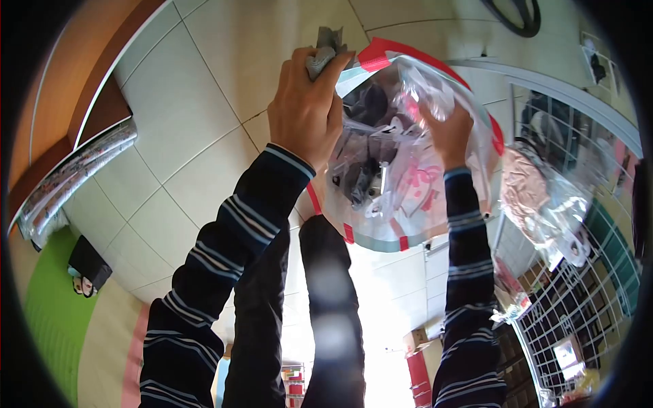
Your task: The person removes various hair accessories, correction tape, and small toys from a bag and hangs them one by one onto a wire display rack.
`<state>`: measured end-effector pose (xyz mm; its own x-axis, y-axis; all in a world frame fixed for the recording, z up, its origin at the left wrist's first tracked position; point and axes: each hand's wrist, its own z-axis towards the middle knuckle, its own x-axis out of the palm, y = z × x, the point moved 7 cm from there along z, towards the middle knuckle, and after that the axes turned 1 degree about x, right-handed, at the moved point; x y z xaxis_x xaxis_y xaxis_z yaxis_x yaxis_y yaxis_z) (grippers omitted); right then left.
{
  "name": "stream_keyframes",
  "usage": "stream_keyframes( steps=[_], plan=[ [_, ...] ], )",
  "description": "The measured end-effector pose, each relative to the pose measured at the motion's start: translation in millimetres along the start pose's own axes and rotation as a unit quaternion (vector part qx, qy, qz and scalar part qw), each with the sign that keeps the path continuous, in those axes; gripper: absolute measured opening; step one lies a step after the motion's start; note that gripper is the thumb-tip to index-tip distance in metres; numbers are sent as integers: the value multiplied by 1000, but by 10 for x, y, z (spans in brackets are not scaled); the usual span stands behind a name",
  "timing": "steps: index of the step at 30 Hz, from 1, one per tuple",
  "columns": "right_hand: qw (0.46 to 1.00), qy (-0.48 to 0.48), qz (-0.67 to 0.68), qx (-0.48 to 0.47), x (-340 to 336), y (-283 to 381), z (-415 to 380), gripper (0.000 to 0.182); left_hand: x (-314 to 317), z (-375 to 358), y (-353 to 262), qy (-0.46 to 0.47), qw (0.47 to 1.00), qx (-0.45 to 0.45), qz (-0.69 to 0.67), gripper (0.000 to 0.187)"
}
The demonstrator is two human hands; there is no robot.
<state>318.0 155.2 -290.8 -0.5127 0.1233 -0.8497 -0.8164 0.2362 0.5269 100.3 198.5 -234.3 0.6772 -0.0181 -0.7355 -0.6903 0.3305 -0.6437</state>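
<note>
My left hand (304, 109) is closed around a bunched grey piece of fabric (322, 62), beside the rim of a large round bag. This pale bag (381, 239) has red trim and stands with its mouth facing me. Inside lie several clear plastic packets (364, 160) with dark, grey and pink contents. My right hand (450, 138) reaches into the bag, its fingers bent on a clear plastic packet with something pink (410, 103) showing through. The exact contents are hard to make out under the glare.
At right, a white wire grid rack (585, 326) holds hanging plastic-wrapped goods, including a beige packet (527, 180). A wooden furniture edge (102, 61) stands at upper left. Pale tiles (197, 217) cover the floor, and a black pouch (90, 262) lies at left.
</note>
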Motion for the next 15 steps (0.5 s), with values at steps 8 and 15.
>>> stream_keyframes(
  steps=[8,15],
  plan=[
    [893,218,343,193,37,218,-768,46,-29,-122,-134,101,994,-31,6,22],
    [985,-21,-158,57,-121,-230,-490,74,-6,-168,-163,77,997,11,15,20]
  ],
)
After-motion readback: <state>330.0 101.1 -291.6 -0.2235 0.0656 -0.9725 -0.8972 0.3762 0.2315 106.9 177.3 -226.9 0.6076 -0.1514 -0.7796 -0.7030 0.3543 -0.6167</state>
